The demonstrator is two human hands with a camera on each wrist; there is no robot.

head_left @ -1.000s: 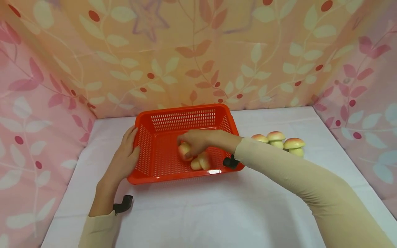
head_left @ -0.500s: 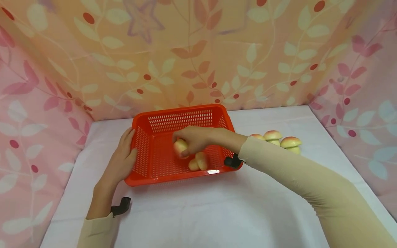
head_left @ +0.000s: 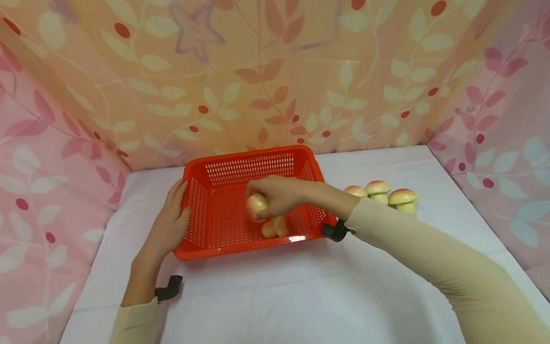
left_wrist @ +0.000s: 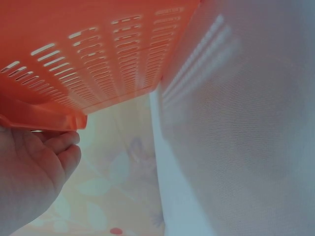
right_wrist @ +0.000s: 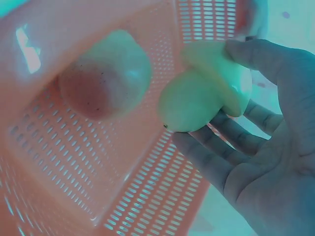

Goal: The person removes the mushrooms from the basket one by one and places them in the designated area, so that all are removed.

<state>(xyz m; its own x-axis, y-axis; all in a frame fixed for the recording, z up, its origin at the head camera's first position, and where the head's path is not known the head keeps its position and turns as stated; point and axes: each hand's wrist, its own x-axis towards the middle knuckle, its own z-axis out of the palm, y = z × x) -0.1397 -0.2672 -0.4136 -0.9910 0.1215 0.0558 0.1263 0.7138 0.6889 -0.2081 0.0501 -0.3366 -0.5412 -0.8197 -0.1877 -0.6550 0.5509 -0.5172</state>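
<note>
My left hand (head_left: pixel 168 224) grips the left rim of a red plastic basket (head_left: pixel 253 248), its fingers under the edge in the left wrist view. Over the basket's inside, my right hand (head_left: pixel 281 195) holds a toy mushroom (right_wrist: pixel 192 101) between thumb and fingers. That mushroom has a pale yellow stem and a cap blushed with pink. Below it in the basket, near the front wall, lies a second toy mushroom (head_left: pixel 269 229), partly covered by my right hand in the head view. Its rounded, pink-tinged cap (right_wrist: pixel 106 81) faces the right wrist camera.
Right of the basket, three more mushrooms (head_left: pixel 378 190) stand in a group on the white cloth (head_left: pixel 275 296), the nearest ones partly behind my right sleeve. Flowered curtains (head_left: pixel 309 71) enclose the back and both sides. Black wrist mounts (head_left: pixel 169 288) stick out from both wrists.
The held mushroom shifts slightly left, then back right, staying over the basket. My right forearm has moved a little to the right. My left hand stays at the rim.
</note>
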